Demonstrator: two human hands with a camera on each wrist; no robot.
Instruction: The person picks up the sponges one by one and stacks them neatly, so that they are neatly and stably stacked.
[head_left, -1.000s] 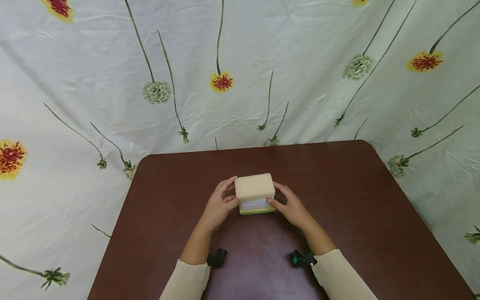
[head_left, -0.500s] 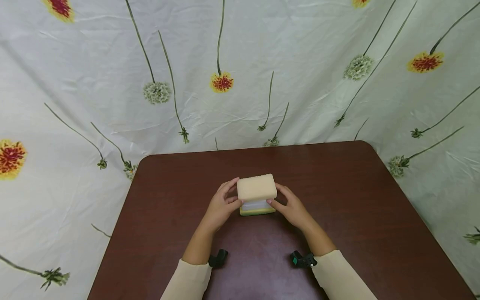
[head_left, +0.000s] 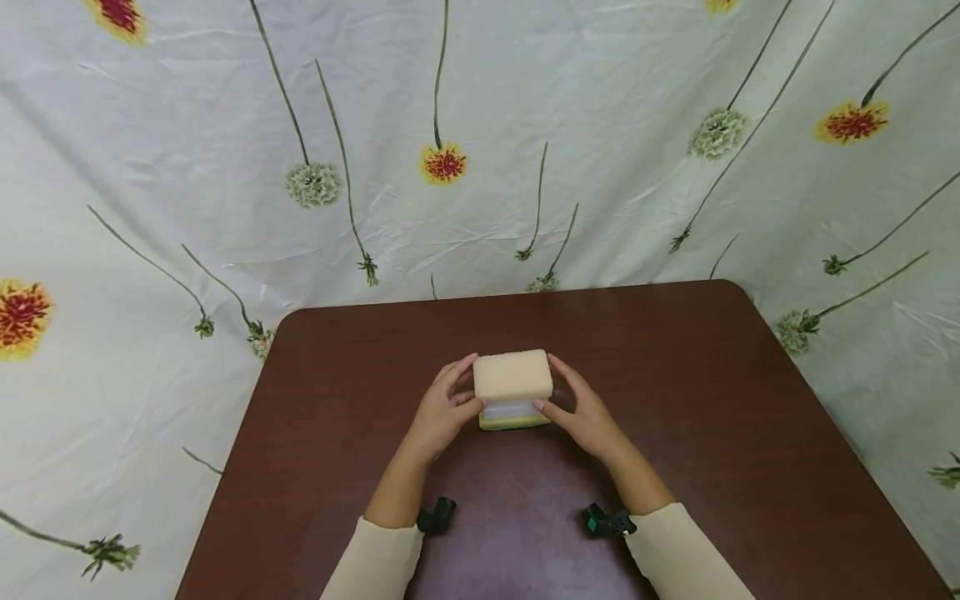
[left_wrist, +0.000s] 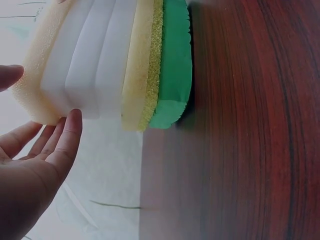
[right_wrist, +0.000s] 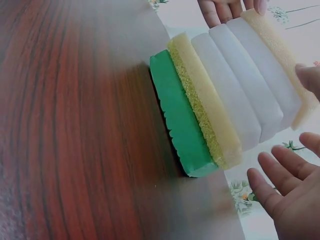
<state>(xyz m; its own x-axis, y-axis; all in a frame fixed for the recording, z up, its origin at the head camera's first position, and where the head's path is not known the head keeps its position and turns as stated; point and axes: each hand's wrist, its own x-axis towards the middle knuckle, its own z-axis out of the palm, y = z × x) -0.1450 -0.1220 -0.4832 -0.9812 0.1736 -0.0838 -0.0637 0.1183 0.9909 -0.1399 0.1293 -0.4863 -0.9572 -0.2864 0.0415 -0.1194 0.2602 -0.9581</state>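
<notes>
In the head view a cream sponge (head_left: 513, 375) tops an upright stack on the table. Below it come several white sponges (right_wrist: 247, 82), then a yellow sponge (right_wrist: 210, 107), with a green block (right_wrist: 180, 117) at the bottom. My left hand (head_left: 438, 410) stands at the left end, its thumb against the cream sponge and its fingertips at the corner and the white layers. At the right end, my right hand (head_left: 588, 417) has its thumb near the cream sponge's front edge. Its other fingers are spread, apart from the stack in the right wrist view.
The dark red-brown wooden table (head_left: 360, 358) has rounded far corners. Behind and around it hangs a white cloth (head_left: 600, 83) printed with flowers. A black wrist strap device (head_left: 437, 517) sits at the left wrist, and a matching device (head_left: 607, 520) at the right.
The cream sponge has shifted slightly to the right on the stack, and the left hand moved with it. The right index finger has since lifted toward the sponge's far right corner.
</notes>
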